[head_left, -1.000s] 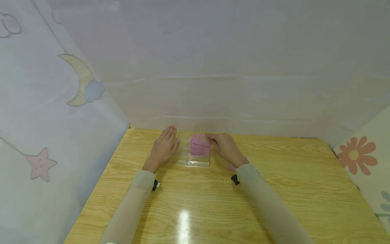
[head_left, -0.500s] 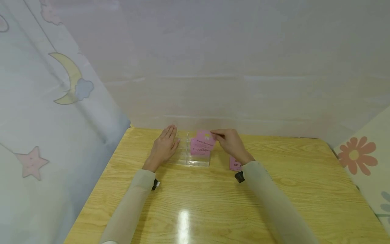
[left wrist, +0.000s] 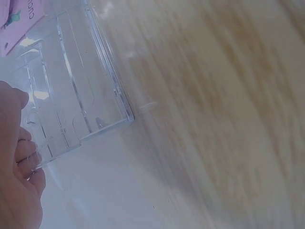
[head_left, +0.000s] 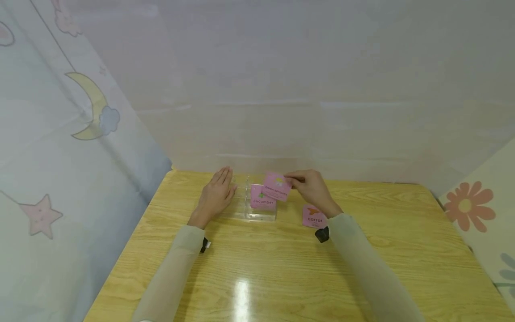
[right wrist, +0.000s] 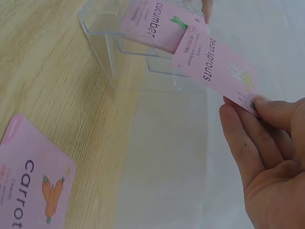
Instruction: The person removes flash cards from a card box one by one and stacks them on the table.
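A clear plastic tiered card holder stands near the table's back edge. My left hand holds its left side; in the left wrist view the thumb and fingers lie at the holder's edge. A pink cucumber card leans in the holder's right half. Between thumb and fingers, my right hand pinches a pink bean sprouts card by one end. This card is tilted and partly overlaps the cucumber card in the right wrist view. A pink carrot card lies on the table beneath the right wrist.
The wooden table extends toward me and to the right. A pale wall covering rises right behind the holder, with printed side panels at left and right. A black wrist strap sits close to the carrot card.
My right hand has drawn the bean sprouts card up and to the right, uncovering the cucumber card behind it. More of the carrot card shows. The left hand has stayed in place.
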Demonstrator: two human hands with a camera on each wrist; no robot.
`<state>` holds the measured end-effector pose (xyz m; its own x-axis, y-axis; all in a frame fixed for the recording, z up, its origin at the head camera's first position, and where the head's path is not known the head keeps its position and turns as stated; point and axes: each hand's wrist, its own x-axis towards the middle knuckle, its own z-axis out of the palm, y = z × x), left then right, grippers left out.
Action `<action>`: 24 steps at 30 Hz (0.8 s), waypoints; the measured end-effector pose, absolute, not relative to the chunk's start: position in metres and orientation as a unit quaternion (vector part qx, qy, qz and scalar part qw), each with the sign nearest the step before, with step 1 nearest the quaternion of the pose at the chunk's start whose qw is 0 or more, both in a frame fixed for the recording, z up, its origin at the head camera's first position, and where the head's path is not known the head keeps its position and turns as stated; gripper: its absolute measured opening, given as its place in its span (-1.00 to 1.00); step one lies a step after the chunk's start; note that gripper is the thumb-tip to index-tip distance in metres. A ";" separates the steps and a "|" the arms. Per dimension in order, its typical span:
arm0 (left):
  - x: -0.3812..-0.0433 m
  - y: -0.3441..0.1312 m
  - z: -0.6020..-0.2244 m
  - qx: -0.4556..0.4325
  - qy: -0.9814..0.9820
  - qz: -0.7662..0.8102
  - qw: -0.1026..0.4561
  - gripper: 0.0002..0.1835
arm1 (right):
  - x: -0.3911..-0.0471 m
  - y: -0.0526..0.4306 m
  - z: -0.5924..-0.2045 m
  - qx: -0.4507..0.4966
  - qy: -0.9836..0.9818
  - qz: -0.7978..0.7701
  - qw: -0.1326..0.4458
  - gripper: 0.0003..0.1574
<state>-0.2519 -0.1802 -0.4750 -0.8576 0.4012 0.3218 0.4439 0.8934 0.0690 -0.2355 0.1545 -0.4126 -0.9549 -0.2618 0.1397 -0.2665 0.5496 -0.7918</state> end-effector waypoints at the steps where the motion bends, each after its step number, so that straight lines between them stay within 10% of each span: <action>1: -0.252 -0.180 -0.475 -0.220 -0.961 -0.071 0.151 -0.30 | -0.235 0.156 -0.412 0.148 -0.880 0.451 0.000 -0.67; 24: -0.249 -0.181 -0.473 -0.216 -0.963 -0.075 0.144 -0.31 | -0.231 0.201 -0.422 0.127 -0.892 0.429 -0.060 -0.66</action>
